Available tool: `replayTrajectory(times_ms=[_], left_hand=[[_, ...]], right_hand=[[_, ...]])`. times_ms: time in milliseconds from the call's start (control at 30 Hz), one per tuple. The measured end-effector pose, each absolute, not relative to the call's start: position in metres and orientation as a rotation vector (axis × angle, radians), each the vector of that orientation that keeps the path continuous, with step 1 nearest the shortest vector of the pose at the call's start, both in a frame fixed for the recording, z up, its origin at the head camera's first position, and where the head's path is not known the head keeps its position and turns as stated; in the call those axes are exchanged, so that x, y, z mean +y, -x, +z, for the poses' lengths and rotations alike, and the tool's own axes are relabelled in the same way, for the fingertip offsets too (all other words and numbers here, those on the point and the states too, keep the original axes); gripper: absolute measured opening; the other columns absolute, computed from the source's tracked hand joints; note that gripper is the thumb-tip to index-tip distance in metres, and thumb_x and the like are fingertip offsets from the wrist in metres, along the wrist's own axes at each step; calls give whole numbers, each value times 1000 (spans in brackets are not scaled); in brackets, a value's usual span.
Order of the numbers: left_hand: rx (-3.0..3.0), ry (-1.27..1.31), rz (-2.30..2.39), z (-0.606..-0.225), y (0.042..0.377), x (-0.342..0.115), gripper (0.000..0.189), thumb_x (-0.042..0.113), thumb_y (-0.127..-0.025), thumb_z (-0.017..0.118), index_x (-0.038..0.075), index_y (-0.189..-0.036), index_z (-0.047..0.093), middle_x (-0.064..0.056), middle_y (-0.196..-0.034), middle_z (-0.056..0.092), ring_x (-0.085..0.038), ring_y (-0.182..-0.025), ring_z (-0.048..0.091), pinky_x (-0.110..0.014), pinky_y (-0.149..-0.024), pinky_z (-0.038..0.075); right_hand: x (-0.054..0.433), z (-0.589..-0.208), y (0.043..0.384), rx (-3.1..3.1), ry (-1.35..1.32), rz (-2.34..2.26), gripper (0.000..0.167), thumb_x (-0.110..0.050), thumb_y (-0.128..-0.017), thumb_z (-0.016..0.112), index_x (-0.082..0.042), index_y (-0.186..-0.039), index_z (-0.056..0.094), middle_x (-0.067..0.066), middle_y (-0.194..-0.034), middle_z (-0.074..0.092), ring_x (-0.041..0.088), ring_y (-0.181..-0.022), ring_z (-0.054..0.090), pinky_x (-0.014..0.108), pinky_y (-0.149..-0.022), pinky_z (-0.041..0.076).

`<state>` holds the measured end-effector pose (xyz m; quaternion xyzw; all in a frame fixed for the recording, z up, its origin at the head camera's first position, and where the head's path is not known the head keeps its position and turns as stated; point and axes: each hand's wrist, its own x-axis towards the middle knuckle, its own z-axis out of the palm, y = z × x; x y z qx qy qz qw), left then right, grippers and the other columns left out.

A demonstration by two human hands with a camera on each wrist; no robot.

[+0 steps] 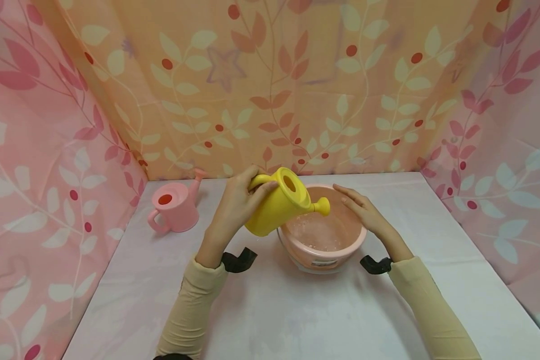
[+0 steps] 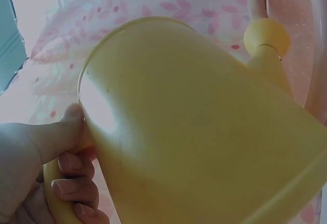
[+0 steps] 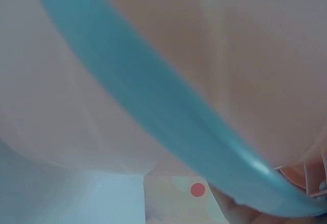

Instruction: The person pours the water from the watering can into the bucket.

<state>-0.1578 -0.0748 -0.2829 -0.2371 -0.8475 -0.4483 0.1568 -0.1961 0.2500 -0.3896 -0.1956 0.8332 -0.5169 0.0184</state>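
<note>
My left hand (image 1: 235, 204) grips a yellow watering can (image 1: 276, 210) by its handle, thumb near the top rim. The can is tilted to the right, and its spout head (image 1: 321, 206) hangs over a pink basin (image 1: 299, 251). Clear water with small bubbles shows in the basin; whether any runs from the spout, I cannot tell. At the basin's far right, my right hand (image 1: 364, 211) holds the rim. The right wrist view shows that rim (image 3: 148, 98) close up, bluish in the light, with only part of the hand (image 3: 240, 211) visible beyond it.
A pink watering can (image 1: 176, 207) stands upright at the back left of the white-covered table (image 1: 288, 315). Leaf-patterned curtains (image 1: 270, 90) enclose the back and both sides.
</note>
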Motion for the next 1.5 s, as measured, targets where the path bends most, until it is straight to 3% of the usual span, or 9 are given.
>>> replayTrajectory(times_ms=[1100,1500], left_hand=[[-2412,683,-1309,-286,157,-75,22,31,-85,66,11,-92,58,-1,-76,56,-14,-67,50,-27,-62,44],[-2413,691,-1274,-285,156,-74,23,31,-85,65,11,-93,58,-2,-77,56,-15,-67,50,-27,-62,45]], right_hand=[[250,-393,196,2555,601,-1640,42,-16,-100,40,-8,-142,36,13,-147,32,31,-138,22,55,-109,18],[238,-364,179,2584,602,-1608,41,-6,-99,37,8,-138,34,25,-144,31,39,-136,21,57,-108,17]])
